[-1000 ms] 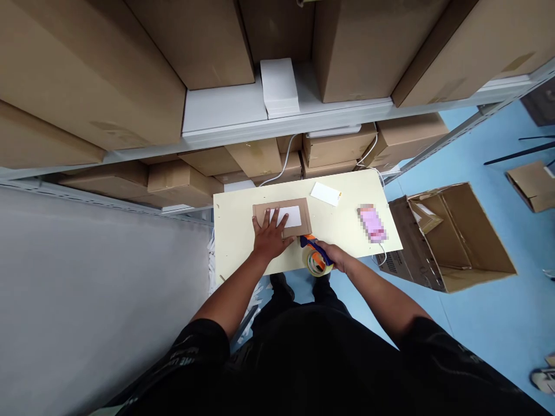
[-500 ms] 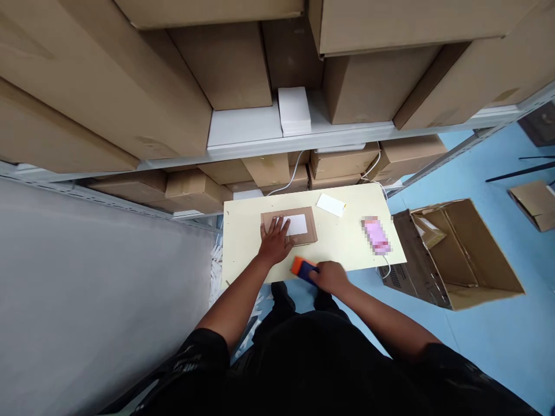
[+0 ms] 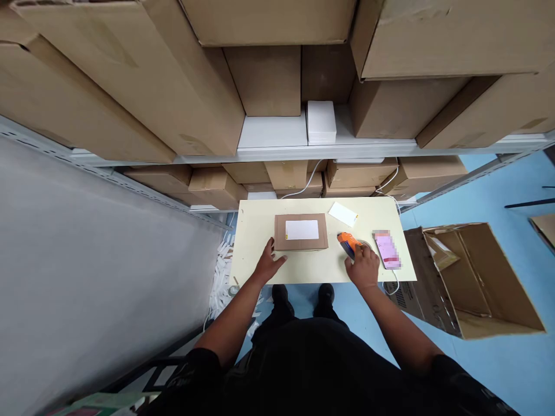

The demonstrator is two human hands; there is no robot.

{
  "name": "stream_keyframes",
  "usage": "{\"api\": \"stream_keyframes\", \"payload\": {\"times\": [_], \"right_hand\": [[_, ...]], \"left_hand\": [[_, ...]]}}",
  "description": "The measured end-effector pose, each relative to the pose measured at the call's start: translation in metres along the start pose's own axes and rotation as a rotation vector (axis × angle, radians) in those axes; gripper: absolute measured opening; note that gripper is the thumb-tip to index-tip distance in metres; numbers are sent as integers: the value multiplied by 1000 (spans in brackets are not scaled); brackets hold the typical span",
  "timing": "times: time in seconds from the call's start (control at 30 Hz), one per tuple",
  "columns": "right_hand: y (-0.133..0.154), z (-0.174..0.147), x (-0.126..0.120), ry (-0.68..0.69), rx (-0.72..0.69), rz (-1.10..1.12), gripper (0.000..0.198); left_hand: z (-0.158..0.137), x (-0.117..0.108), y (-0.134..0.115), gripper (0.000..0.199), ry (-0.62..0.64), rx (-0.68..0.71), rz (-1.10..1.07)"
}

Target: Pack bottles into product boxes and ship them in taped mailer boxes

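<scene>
A small brown cardboard box (image 3: 280,231) with a white label (image 3: 302,230) on its top lies on the cream table (image 3: 312,271). My left hand (image 3: 269,263) is at the box's near left corner, fingers spread and the thumb apart, holding nothing. An orange and blue tape dispenser (image 3: 348,240) lies on the table to the right of the box. My right hand (image 3: 364,266) is at its near end, fingertips touching or just over it, with the thumb held apart. The hand partly covers the dispenser.
A white card (image 3: 343,214) and a blurred pink-screened phone (image 3: 387,249) with a cable lie on the table. A large open carton (image 3: 485,277) stands on the floor to the right. Shelves with cardboard boxes (image 3: 264,81) rise behind; paper scraps (image 3: 220,277) litter the left floor.
My left hand has come off the box top to its near left corner. My right hand has carried the tape dispenser rightward onto the table, and its grip has loosened. The view has shifted.
</scene>
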State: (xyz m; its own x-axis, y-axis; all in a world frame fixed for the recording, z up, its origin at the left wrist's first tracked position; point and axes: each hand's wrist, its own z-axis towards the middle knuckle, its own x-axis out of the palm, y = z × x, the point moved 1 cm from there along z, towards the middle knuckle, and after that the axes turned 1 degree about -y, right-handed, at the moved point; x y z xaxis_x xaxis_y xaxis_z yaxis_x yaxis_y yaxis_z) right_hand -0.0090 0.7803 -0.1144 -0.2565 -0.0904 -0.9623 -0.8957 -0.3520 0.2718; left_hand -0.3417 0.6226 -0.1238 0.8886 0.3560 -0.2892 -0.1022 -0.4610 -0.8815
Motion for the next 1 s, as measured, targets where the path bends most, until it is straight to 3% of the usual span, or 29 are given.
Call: {"api": "stream_keyframes", "payload": {"times": [0.13,0.27,0.4,0.5,0.6,0.83,1.0], "right_hand": [[34,5,22,220,-54,438,70],[67,19,30,342,47,665,56],[74,21,0,259,59,609,38],[78,27,-31,187,27,501,43],[90,46,-49,195,85,395,50],[106,81,-33,286,220,359,46],[103,82,-28,261,187,365,51]], "left_hand": [[8,2,1,85,75,18,-90],[6,4,-4,68,36,37,-59],[-13,1,-17,57,-16,92,67],[-20,-8,-35,50,-113,184,225],[-11,-17,-55,48,-163,223,368],[24,-18,-73,52,-116,11,535],[31,-16,-72,58,-110,-78,531]]}}
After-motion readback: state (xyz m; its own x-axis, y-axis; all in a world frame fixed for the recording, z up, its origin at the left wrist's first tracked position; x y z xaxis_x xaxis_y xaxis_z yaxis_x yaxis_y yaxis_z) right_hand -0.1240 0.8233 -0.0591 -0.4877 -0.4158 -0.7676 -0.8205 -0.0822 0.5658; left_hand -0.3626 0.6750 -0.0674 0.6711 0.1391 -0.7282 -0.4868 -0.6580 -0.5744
